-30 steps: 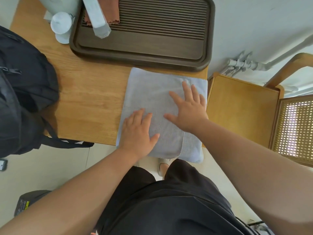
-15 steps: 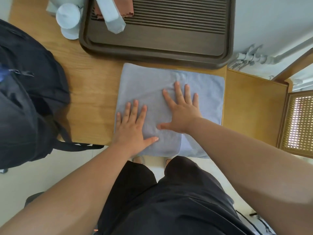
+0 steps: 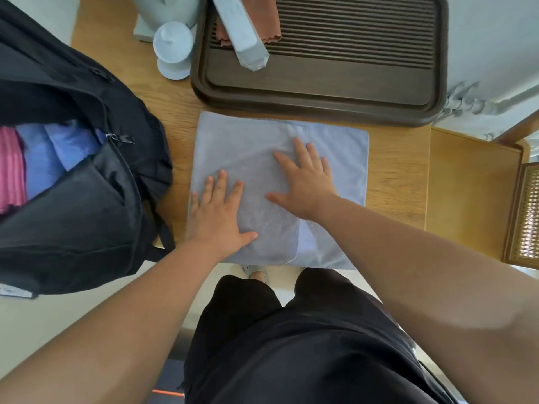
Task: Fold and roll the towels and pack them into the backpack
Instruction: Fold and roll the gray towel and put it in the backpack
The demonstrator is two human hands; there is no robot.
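A light grey-blue towel (image 3: 248,141), folded into a rough square, lies on the wooden table (image 3: 175,112), its near edge hanging over the table's front. My left hand (image 3: 218,211) presses flat on its near left part. My right hand (image 3: 306,185) lies flat on its middle, fingers spread. The black backpack (image 3: 73,214) sits unzipped at the left of the table. Inside it are rolled towels, one pink (image 3: 10,167) and two blue (image 3: 55,153).
A dark brown slatted tray (image 3: 320,83) stands just behind the towel, holding a grey rolled towel (image 3: 242,33) and a brown cloth (image 3: 268,21). A pale blue lidded cup (image 3: 173,51) stands left of the tray. A wooden chair (image 3: 472,193) is at the right.
The view has swung left, bringing the backpack's open top and its rolled towels into sight. Both hands have stayed flat on the towel, sliding slightly across it.
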